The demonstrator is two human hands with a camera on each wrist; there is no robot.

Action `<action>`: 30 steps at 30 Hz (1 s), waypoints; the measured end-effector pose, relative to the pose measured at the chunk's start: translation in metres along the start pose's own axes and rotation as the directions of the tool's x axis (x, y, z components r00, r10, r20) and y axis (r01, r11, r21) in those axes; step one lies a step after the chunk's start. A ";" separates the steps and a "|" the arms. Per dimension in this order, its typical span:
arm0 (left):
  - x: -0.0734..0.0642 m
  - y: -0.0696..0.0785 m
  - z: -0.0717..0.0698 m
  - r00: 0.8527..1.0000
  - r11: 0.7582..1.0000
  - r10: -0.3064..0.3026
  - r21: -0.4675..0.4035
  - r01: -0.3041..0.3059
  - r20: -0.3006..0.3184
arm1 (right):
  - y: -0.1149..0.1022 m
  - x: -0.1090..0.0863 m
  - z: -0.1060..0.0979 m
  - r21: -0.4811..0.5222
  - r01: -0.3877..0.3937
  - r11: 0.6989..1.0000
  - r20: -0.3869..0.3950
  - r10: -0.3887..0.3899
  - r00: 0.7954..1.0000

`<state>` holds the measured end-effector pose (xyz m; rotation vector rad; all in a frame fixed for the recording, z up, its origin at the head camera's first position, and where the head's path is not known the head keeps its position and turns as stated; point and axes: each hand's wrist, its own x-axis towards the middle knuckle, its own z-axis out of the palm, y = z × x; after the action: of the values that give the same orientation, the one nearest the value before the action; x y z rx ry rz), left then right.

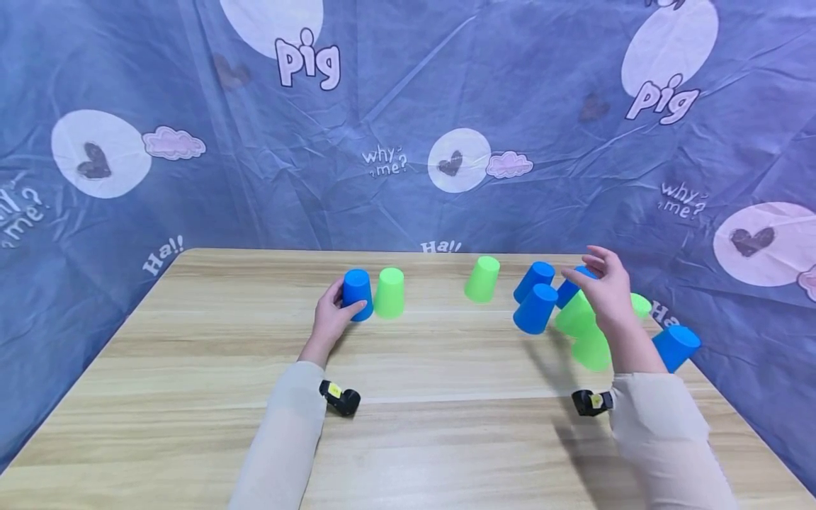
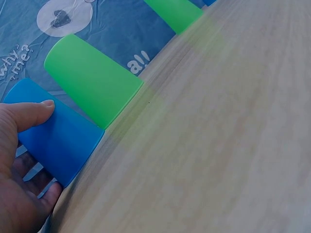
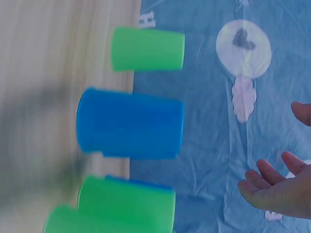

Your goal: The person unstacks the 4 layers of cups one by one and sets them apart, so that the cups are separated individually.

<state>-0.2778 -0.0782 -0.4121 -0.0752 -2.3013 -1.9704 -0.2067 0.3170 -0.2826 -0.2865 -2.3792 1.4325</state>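
My left hand (image 1: pixel 329 315) grips an upside-down blue cup (image 1: pixel 358 287), its thumb across the near side and its fingers round the far left. Just right of that cup stands an upside-down green cup (image 1: pixel 390 292). In the left wrist view the thumb lies on the blue cup (image 2: pixel 63 138), beside the green cup (image 2: pixel 92 80). My right hand (image 1: pixel 608 287) hovers above the cups on the right with its fingers spread, holding nothing. Below and around it are green cups (image 1: pixel 591 350) and blue cups (image 1: pixel 535 309), some partly hidden by the hand and wrist.
Another green cup (image 1: pixel 482 280) stands alone near the back middle of the wooden table (image 1: pixel 446 411). A blue cup (image 1: pixel 677 346) sits near the right edge. A blue printed cloth (image 1: pixel 357 198) hangs behind the table.
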 end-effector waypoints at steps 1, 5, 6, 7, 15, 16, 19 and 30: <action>0.000 0.000 0.000 1.000 1.000 0.000 0.000 0.000 -0.002 | -0.011 -0.005 0.005 -0.011 0.009 1.000 0.019 -0.009 1.000; 0.001 -0.001 0.000 1.000 1.000 0.000 0.005 0.000 -0.004 | -0.029 -0.008 0.026 0.045 0.037 0.998 0.054 -0.040 0.998; 0.001 -0.001 0.000 1.000 1.000 -0.001 0.006 0.001 -0.005 | -0.031 -0.008 0.032 0.062 0.047 0.997 0.062 -0.050 0.997; 0.001 -0.001 0.000 1.000 1.000 -0.002 0.005 0.002 -0.007 | -0.033 -0.007 0.038 0.081 0.056 0.995 0.070 -0.062 0.996; 0.000 0.001 0.000 1.000 1.000 0.001 0.004 -0.001 -0.003 | -0.042 -0.009 0.081 0.164 0.095 0.982 0.166 -0.123 0.979; 0.000 0.001 0.000 1.000 1.000 0.000 0.005 0.000 -0.003 | -0.042 -0.009 0.087 0.174 0.100 0.980 0.174 -0.131 0.976; 0.000 0.001 -0.001 1.000 1.000 -0.004 0.007 0.004 0.000 | -0.043 -0.008 0.100 0.185 0.100 0.978 0.192 -0.136 0.972; 0.002 -0.001 0.000 1.000 1.000 -0.011 -0.008 0.011 0.000 | -0.040 -0.008 0.143 0.269 0.067 0.961 0.251 -0.137 0.958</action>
<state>-0.2795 -0.0786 -0.4124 -0.0629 -2.2989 -1.9845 -0.2554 0.1788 -0.3101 0.1045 -2.3282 1.8052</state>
